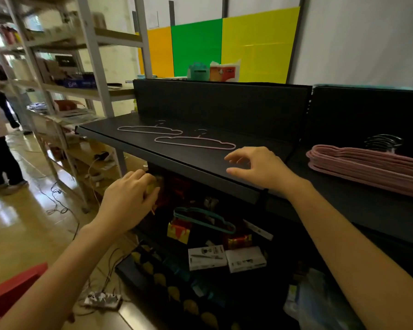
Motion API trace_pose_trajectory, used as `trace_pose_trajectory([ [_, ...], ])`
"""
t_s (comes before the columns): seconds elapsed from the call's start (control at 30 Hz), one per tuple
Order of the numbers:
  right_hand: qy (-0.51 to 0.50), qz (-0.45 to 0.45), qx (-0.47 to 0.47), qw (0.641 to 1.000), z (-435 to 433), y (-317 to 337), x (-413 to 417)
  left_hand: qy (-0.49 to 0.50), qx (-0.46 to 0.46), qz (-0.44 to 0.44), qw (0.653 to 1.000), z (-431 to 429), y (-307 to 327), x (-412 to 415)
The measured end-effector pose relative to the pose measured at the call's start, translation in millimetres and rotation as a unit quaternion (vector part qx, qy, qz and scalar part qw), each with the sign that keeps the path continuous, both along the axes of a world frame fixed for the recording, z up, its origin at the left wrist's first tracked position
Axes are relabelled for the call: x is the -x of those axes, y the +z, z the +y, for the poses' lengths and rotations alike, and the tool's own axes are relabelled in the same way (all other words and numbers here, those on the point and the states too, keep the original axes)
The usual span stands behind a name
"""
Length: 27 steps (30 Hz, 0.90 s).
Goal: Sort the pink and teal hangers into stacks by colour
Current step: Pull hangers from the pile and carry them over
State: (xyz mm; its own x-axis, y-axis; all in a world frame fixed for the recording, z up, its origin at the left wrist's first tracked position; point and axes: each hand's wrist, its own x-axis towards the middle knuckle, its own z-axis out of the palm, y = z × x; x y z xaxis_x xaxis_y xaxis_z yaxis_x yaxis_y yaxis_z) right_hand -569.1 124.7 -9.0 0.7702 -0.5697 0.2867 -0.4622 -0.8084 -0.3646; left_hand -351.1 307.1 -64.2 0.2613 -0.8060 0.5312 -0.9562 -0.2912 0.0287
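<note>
Black matte shelf (134, 129) carries two thin pink wire hangers (196, 142), lying flat, apart from each other. My right hand (260, 167) hovers just beside the nearer one, fingers spread, holding nothing. A thick pink stack (367, 165) lies well to its right. Teal hangers (204, 219) rest on the lower level. My left hand (129, 198) is curled below the shelf edge; grip undetermined.
</note>
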Motion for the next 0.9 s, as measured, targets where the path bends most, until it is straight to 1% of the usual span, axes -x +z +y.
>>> trace_pose_trajectory([
  [0.2, -0.017, 0.05, 0.014, 0.999, -36, -8, -68, -0.01, 0.015, 0.007, 1.0, -31, -1, -57],
  [0.3, -0.034, 0.1, 0.019, 0.994, -69, -4, -102, -0.011, 0.016, 0.016, 1.0, -57, 2, -92],
  [0.37, -0.054, 0.131, 0.003, 0.99, -94, 1, -123, -0.013, 0.014, 0.024, 1.0, -75, 7, -116],
  [0.43, -0.078, 0.159, -0.018, 0.984, -116, 2, -141, -0.02, -0.001, 0.018, 1.0, -93, 11, -140],
  [0.53, -0.113, 0.232, -0.034, 0.966, -144, -7, -168, -0.027, -0.044, -0.006, 0.999, -120, 11, -175],
  [0.6, -0.124, 0.257, -0.039, 0.958, -158, -11, -185, -0.026, -0.046, -0.009, 0.999, -135, 8, -195],
  [0.67, -0.129, 0.258, -0.032, 0.957, -168, -14, -200, -0.03, -0.035, 0.004, 0.999, -148, 5, -213],
  [0.83, -0.136, 0.278, 0.038, 0.95, -176, -16, -218, -0.051, 0.026, 0.057, 0.997, -180, -1, -246],
  [0.9, -0.139, 0.281, 0.049, 0.948, -176, -12, -219, -0.051, 0.048, 0.072, 0.995, -193, -2, -260],
])
